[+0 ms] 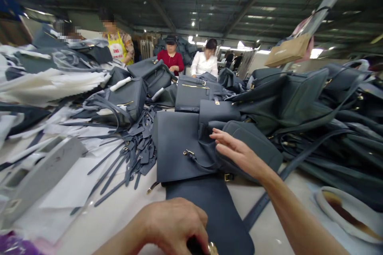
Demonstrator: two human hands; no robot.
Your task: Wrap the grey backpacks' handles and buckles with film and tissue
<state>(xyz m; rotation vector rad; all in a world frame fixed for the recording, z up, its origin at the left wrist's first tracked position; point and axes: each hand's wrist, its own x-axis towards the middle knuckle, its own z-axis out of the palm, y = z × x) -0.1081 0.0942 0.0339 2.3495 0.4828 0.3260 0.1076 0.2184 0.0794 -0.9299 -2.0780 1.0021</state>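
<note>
The bag (179, 147) lies flat at the table's (113, 215) centre, its flap (215, 215) drawn toward 6 o'clock. The right hand (239, 153) rests on the bag's right side, fingers spread and extended toward 9 o'clock. The left hand (173, 223) is curled at 6 o'clock, apparently pinching a small gold fitting (213, 248). The bag is best kept pressed flat so the flap stays aligned. Straps (131, 159) lie at 9 o'clock.

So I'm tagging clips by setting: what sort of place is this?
Probably a handbag factory floor: heaps of dark grey leather bags, a bundle of loose grey straps, and other workers along the long table.
</note>
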